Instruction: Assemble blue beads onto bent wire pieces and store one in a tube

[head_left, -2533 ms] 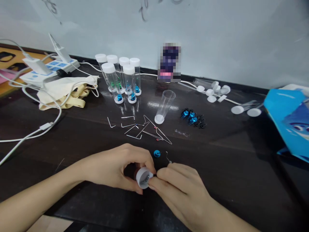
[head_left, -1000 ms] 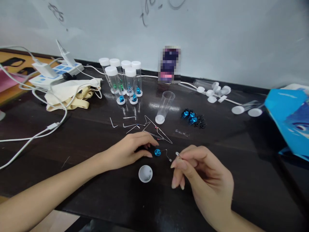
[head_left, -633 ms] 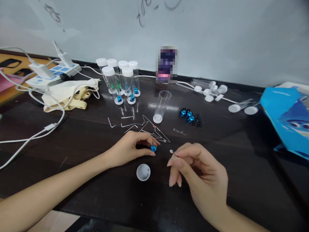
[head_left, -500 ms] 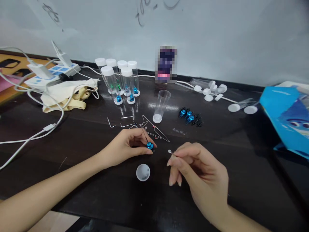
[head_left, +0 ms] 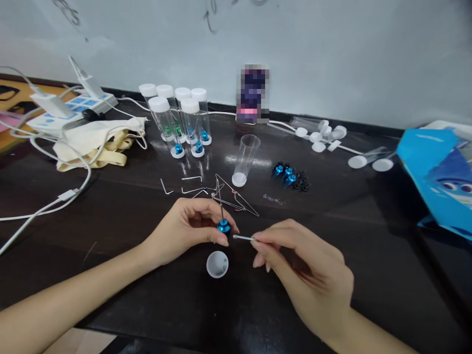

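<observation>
My left hand (head_left: 188, 231) pinches a small blue round part (head_left: 223, 226) from which a thin wire stands up. My right hand (head_left: 306, 275) is closed on a short metal pin (head_left: 242, 238), whose tip points left toward the blue part. A white cap (head_left: 217, 264) lies open side up on the dark table (head_left: 368, 255) just below both hands. A loose heap of bent wires (head_left: 224, 196) lies just beyond my left hand.
An uncapped clear tube (head_left: 245, 160) stands behind the wires, with several capped tubes (head_left: 177, 123) farther left. Blue and black small parts (head_left: 291, 178) lie to its right, loose caps (head_left: 324, 137) beyond. Cloth bag (head_left: 99, 142), cables and power strip (head_left: 70, 108) at left; blue bag (head_left: 442, 177) at right.
My left hand put down the white cap and picked up the blue part with its wire. My right hand lifted a pin and now brings its tip close to the blue part.
</observation>
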{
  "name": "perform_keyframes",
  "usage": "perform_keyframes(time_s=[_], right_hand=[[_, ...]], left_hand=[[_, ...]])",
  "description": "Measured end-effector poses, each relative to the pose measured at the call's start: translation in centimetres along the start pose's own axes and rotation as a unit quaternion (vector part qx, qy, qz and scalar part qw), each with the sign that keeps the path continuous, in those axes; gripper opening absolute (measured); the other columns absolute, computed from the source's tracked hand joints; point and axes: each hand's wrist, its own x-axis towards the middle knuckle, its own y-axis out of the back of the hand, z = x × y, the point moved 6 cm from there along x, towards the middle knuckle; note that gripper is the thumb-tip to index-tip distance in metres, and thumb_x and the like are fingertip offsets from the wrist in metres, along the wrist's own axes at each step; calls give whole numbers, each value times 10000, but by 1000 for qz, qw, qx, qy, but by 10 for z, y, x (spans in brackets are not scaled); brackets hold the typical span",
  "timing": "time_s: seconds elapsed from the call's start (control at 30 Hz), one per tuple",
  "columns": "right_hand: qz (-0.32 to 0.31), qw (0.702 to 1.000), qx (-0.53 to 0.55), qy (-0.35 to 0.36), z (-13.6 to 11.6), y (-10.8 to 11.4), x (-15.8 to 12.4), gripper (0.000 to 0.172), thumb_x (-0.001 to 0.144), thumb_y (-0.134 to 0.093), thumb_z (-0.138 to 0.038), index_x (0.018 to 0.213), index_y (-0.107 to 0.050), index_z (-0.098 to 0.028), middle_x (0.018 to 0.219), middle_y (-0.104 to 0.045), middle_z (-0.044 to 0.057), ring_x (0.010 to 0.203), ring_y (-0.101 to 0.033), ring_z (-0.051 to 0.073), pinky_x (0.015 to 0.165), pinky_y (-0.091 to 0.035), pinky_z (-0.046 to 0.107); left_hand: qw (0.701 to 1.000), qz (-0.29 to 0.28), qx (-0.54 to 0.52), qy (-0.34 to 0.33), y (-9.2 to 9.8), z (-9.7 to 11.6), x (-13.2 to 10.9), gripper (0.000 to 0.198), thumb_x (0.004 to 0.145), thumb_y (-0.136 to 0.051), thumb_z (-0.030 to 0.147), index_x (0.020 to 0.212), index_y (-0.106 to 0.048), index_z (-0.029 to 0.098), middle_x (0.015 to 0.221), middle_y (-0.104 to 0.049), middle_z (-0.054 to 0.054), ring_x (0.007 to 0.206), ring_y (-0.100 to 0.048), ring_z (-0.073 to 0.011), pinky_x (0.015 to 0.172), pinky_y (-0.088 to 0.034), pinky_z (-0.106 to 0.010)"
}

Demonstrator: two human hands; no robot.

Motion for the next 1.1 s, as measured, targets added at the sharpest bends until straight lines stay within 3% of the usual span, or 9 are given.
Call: perform_keyframes(time_s=[0.27,0.43,0.53,0.7,0.8,0.9,1.0,1.1], right_hand=[[-3,1000,-1,-2,3,-1,0,146,867,-617,-20,913,-700,-131,680,-612,13,619,-603,106,533,-490,225],[-7,1000,-4,-4,4,-3,-1,152,869,-615,-24,917,-699,-142,677,-614,8,627,-601,110,545,-492,231],[-3,1000,-6,-7,4,-2,-1,151,869,-616,-29,911,-698,-149,668,-615,2,621,-600,110,542,-491,230],[3,1000,-12,-16,7,-1,0,157,870,-615,-35,911,-699,-161,670,-623,-4,615,-604,110,555,-499,232],[9,1000,-11,-19,9,-2,1,152,865,-621,-35,901,-698,-161,665,-626,-4,623,-605,115,557,-498,237],[8,1000,-12,-15,9,-2,1,158,866,-617,-35,906,-698,-165,657,-621,-4,623,-599,121,554,-492,246],[1,1000,-20,-10,9,-3,0,157,873,-611,-47,914,-694,-175,656,-611,-4,609,-585,126,545,-482,258],[-14,999,-41,0,9,-5,-2,160,879,-605,-56,928,-686,-184,658,-603,-4,604,-577,130,549,-482,265]], left_hand=[[999,21,-12,-28,4,0,0,277,589,-833,-15,761,-719,170,712,-644,43,603,-627,-74,530,-526,-131],[1000,-2,15,-2,4,-2,0,255,681,-805,55,890,-791,201,909,-691,-4,526,-599,-26,478,-507,-102],[1000,-9,-7,23,5,-5,0,294,729,-774,64,976,-780,222,930,-750,-25,561,-628,-38,533,-526,-98],[996,-39,-67,51,1,-6,-1,304,821,-701,114,1116,-728,179,1014,-758,-67,748,-714,-108,756,-589,-189],[996,-40,-68,46,-1,-4,-1,220,836,-681,104,1044,-736,145,1006,-757,-80,762,-733,-139,730,-611,-219],[997,-22,-61,38,0,-4,-1,148,760,-734,38,879,-717,124,954,-759,-66,714,-738,-155,643,-628,-231],[997,-10,-61,37,0,-3,-1,208,682,-771,-19,796,-667,119,837,-754,-34,669,-738,-160,593,-627,-222],[997,-6,-68,41,-1,-3,-1,268,655,-784,-27,831,-658,130,764,-736,-5,642,-739,-163,575,-626,-217]])
